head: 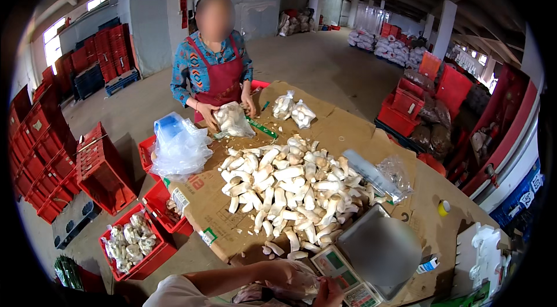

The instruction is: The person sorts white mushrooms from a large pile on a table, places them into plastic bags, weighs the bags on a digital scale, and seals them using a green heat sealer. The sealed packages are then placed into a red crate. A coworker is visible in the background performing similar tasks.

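Observation:
My left hand (285, 273) is at the table's near edge, in or behind a clear plastic bag (304, 283); the film blurs its fingers. Beside the scale, my right hand (328, 293) pinches the same bag's edge. Just beyond my hands lies a large heap of king oyster mushrooms (291, 185), pale and thick-stemmed. A digital scale (337, 270) with a metal tray (363, 228) stands to the right, partly under a blurred patch. Across the table, a person in a red apron (219, 72) holds a filled bag of mushrooms (233, 120).
Flattened cardboard (204, 202) covers the table. Two filled bags (293, 109) lie at its far side, a stack of plastic bags (180, 146) at left. A tape roll (444, 207) sits at right. A red crate (152, 259) with bagged mushrooms stands on the floor.

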Demonstrator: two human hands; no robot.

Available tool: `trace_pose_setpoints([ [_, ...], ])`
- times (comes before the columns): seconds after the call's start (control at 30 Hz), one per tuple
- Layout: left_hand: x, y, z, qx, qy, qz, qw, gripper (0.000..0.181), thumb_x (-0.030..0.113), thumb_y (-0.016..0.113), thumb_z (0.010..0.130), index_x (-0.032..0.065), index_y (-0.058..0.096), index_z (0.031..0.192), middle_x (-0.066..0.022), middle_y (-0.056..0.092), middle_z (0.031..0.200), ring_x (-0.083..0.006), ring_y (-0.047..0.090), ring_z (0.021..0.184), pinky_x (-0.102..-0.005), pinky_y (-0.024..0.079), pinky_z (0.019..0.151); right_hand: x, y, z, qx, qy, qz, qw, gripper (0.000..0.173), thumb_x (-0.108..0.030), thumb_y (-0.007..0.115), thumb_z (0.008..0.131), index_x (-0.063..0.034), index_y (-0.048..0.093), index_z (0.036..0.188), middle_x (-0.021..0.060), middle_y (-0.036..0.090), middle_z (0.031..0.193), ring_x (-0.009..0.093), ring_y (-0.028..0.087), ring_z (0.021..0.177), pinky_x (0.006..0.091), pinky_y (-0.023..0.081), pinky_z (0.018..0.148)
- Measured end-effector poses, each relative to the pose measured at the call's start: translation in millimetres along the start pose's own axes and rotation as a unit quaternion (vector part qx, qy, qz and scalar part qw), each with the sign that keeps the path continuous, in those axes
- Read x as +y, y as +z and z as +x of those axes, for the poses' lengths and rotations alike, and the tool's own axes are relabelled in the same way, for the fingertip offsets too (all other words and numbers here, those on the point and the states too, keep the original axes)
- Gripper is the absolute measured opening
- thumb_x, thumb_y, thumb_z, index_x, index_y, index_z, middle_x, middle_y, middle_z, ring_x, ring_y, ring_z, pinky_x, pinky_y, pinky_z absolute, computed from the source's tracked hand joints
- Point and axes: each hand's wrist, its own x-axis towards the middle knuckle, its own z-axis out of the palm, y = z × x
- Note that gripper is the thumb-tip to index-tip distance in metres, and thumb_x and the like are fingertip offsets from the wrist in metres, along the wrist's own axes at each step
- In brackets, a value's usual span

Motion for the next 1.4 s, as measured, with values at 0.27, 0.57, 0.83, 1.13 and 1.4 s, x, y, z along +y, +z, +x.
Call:
trace_pose_setpoints([
  [0.27,40.9,0.1,-15.6,0.153,-0.088,0.180,0.968,0.043,0.039,0.061,0.083,0.0105,0.056,0.115,-0.0140,0.064,0.096,-0.0351,0.062,0.089,-0.0429,0.050,0.074,5.8,1.8,-4.2,-0.002,0.127,0.066,0.990,0.012,-0.010,0.059,0.090,-0.0004,0.064,0.094,0.0147,0.064,0.081,0.024,0.059,0.074,0.0342,0.047,0.068],
  [0.57,15.3,28.8,-31.9,0.434,-0.165,0.268,0.844,0.028,0.037,0.060,0.084,0.0097,0.059,0.090,-0.0105,0.058,0.076,-0.0296,0.062,0.077,-0.0373,0.051,0.061,21.7,-15.3,-24.2,-0.090,0.221,-0.025,0.971,0.025,-0.025,0.069,0.082,-0.0039,0.063,0.093,0.0116,0.058,0.072,0.021,0.054,0.059,0.0370,0.043,0.055],
  [0.83,63.8,8.3,-45.3,0.493,0.028,0.053,0.868,0.025,0.024,0.051,0.090,0.0103,0.062,0.107,-0.0134,0.064,0.086,-0.0319,0.063,0.079,-0.0397,0.050,0.068,86.4,-20.8,-61.8,0.041,0.356,0.112,0.927,0.024,-0.027,0.063,0.087,-0.0045,0.060,0.096,0.0026,0.055,0.070,0.012,0.046,0.057,0.0297,0.039,0.050],
  [1.13,44.1,5.6,-26.2,0.494,0.088,0.130,0.855,0.021,0.019,0.052,0.088,0.0102,0.063,0.103,-0.0080,0.063,0.078,-0.0262,0.063,0.072,-0.0355,0.050,0.060,79.3,-28.9,-27.8,-0.031,0.230,-0.049,0.971,0.012,-0.016,0.060,0.086,-0.0037,0.060,0.084,0.0073,0.055,0.065,0.019,0.050,0.055,0.0338,0.040,0.050],
  [1.4,60.9,-27.7,-51.7,0.372,-0.060,0.089,0.922,0.032,0.035,0.051,0.090,0.0056,0.058,0.102,-0.0168,0.063,0.089,-0.0332,0.062,0.085,-0.0419,0.049,0.071,95.3,-14.8,-56.1,-0.102,0.281,-0.096,0.949,0.036,-0.033,0.058,0.089,0.0007,0.063,0.101,0.0170,0.066,0.087,0.032,0.061,0.073,0.0402,0.048,0.067],
])
